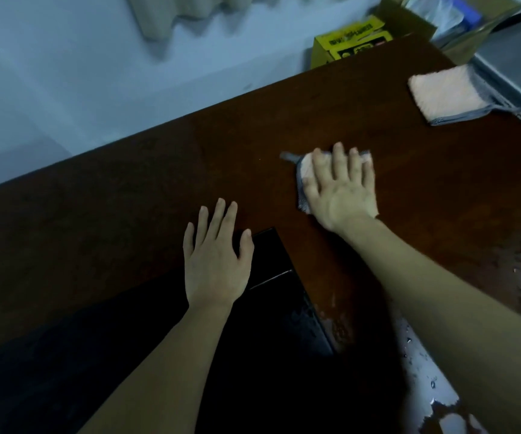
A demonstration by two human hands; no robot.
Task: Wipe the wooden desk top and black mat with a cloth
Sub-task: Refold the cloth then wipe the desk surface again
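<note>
The right hand [342,191] lies flat with fingers straight and spread on a small folded cloth, pale pink with a grey edge [304,170], pressing it down on the dark reddish-brown wooden desk top [159,170] — a palm-down hold that likely spreads pressure so the whole cloth rubs the wood. The cloth shows only at the fingertips and along the thumb side; the rest is hidden under the palm. The left hand [217,261] is also flat and holds nothing, its fingers straight, resting across the far corner of the flat black mat [284,308] where mat meets wood, probably to brace the body or keep the mat from sliding. The two hands sit well apart, the right one farther out and to the right of the left. The mat runs from under the left hand back toward the person, beneath both forearms. Near the right forearm, on the side away from the left hand, the desk surface shows pale, wet-looking blotches and droplets — likely the area that needs wiping. Beyond the right hand, near the far right edge, lies a second folded pink and grey cloth [447,93], untouched. Past the desk's far edge stands a yellow cardboard box with black print [347,42].
</note>
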